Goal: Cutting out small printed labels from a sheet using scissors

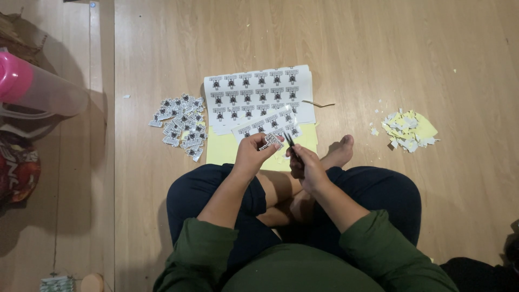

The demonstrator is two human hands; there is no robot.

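Observation:
I sit cross-legged on a wooden floor. My left hand (pixel 251 154) pinches a small printed paper label (pixel 271 141) between thumb and fingers. My right hand (pixel 306 164) grips small black scissors (pixel 290 141), whose blades point up at the label's right edge. Just beyond my hands lie white sheets of printed labels (pixel 259 94) in rows, stacked loosely over a yellow sheet (pixel 221 148). A pile of several cut-out labels (pixel 181 124) lies to the left of the sheets.
A heap of yellow and white paper scraps (pixel 409 130) lies at the right. A thin paper strip (pixel 319 104) rests beside the sheets. A clear container with a pink lid (pixel 32 86) and a dark red bag (pixel 19 167) are at the left edge.

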